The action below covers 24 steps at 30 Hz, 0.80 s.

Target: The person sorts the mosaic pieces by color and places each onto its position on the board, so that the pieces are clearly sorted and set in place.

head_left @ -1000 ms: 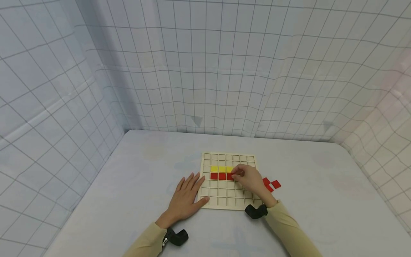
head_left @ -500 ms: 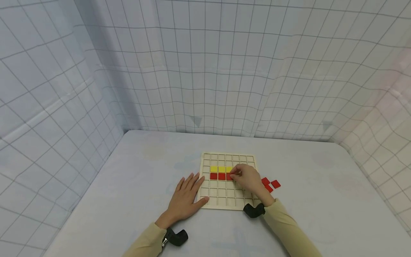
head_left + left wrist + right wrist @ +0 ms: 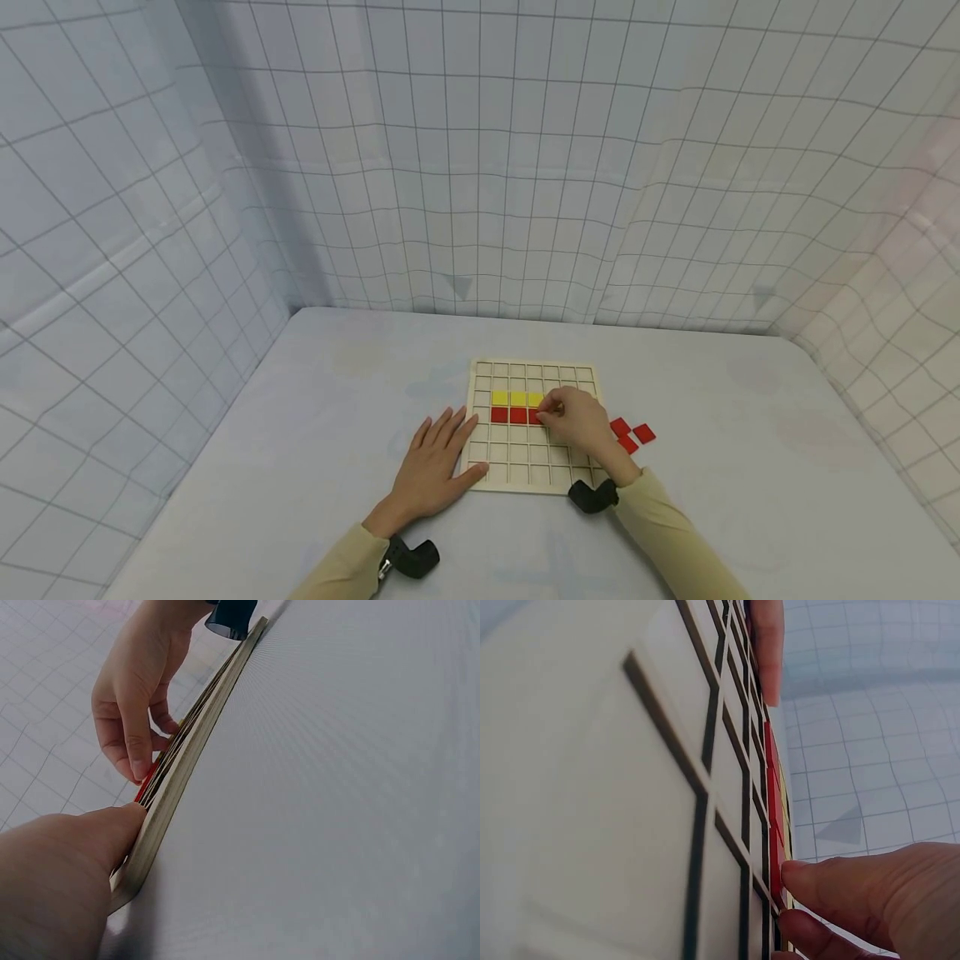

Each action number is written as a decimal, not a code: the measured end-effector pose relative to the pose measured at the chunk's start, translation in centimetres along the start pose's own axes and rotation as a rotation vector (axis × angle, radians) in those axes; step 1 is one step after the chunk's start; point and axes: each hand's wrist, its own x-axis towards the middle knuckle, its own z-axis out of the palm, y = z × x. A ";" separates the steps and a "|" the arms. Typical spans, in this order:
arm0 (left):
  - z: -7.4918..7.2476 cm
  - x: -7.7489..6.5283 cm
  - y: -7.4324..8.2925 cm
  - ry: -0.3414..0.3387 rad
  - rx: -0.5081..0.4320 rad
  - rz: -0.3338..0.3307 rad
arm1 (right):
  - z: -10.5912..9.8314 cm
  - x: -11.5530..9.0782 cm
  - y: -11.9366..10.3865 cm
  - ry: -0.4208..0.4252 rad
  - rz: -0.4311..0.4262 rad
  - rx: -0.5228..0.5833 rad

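Observation:
A pale wooden grid board [image 3: 528, 477] lies flat on the table. Three yellow square tiles [image 3: 518, 398] form a row in its cells, and directly below them runs a row of red square tiles [image 3: 499, 415]. At the right end of the red row, my right hand [image 3: 581, 423] pinches the third red tile [image 3: 534, 416] with curled fingers; in the right wrist view the thumb presses against that tile [image 3: 775, 877]. My left hand [image 3: 431, 471] rests with spread fingers over the board's left edge. The right hand hides some cells behind it.
Several loose red tiles [image 3: 643, 433] lie on the white table [image 3: 712, 500] just right of the board. White grid-patterned curtains [image 3: 525, 167] enclose the back and sides. Each wrist wears a black camera [image 3: 415, 557].
The right hand stays at the third red tile, its fingers shifting very slightly left. The left hand keeps its place on the board's edge.

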 end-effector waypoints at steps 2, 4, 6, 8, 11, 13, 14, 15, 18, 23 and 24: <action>0.0 0.0 0.0 0.001 -0.007 0.000 | 0.0 -0.1 0.0 0.005 -0.011 0.004; 0.0 0.0 0.0 -0.002 -0.004 -0.001 | -0.1 -0.3 0.1 0.008 -0.021 0.013; 0.1 0.0 0.0 -0.005 -0.003 -0.003 | -0.2 -0.5 0.1 0.008 -0.035 0.019; 0.1 0.0 0.0 -0.005 0.001 -0.002 | -0.3 -0.7 0.2 0.006 -0.049 0.027; 0.2 0.0 0.0 0.004 -0.003 0.003 | -0.5 -0.9 0.4 -0.004 -0.066 0.046; 0.2 0.0 0.0 0.010 -0.005 0.007 | -0.9 -1.2 0.6 -0.010 -0.078 0.078; 0.2 0.0 0.0 0.013 -0.003 0.009 | -1.1 -1.3 0.7 -0.010 -0.087 0.092; 0.2 0.0 0.0 0.014 0.000 0.010 | -1.3 -1.4 0.9 -0.011 -0.095 0.105; 0.1 0.0 0.0 0.014 -0.003 0.008 | -2.1 -1.8 1.3 -0.005 -0.128 0.136; -0.1 0.0 0.1 0.013 -0.010 0.006 | -3.4 -2.3 2.6 0.031 -0.132 0.124; -0.1 0.0 0.1 0.013 -0.008 0.005 | -3.7 -2.4 2.8 0.040 -0.122 0.118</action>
